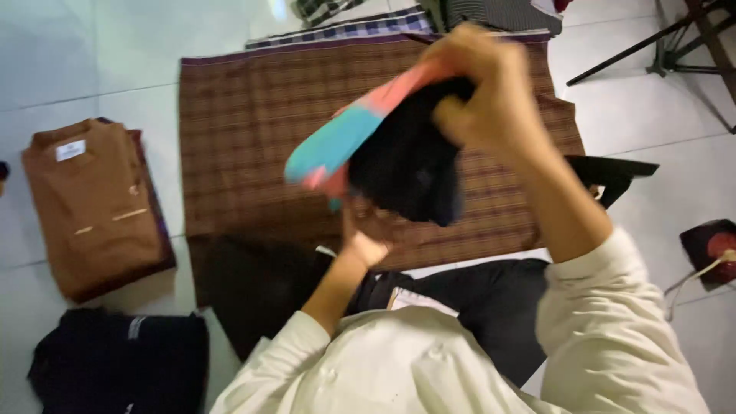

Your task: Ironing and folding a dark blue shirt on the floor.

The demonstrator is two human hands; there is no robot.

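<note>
I see the right hand (487, 96) raised above the spread brown plaid cloth (253, 130), its fingers clenched around the upper end of a bundle (383, 149): a black garment with a pink-and-turquoise piece along its upper edge. The bundle hangs in the air between both hands, its long axis slanting from the right hand at upper right down to the turquoise tip at lower left. The left hand (364, 234) sits below it, just under the black part, and looks to be touching it from beneath; I cannot tell whether those fingers are closed on the fabric or merely supporting it, since the bundle covers them. The right hand is clearly the one carrying the weight.

Motion blur smears the coloured edge, so I cannot say whether it is a separate item or part of the black one. To the left on the tiled floor (92, 46) lies a folded brown shirt (92, 207), and below it a black folded garment (115, 360), cut off by the frame edge. A dark garment lies across my lap, partly hidden by the pale sleeves.
</note>
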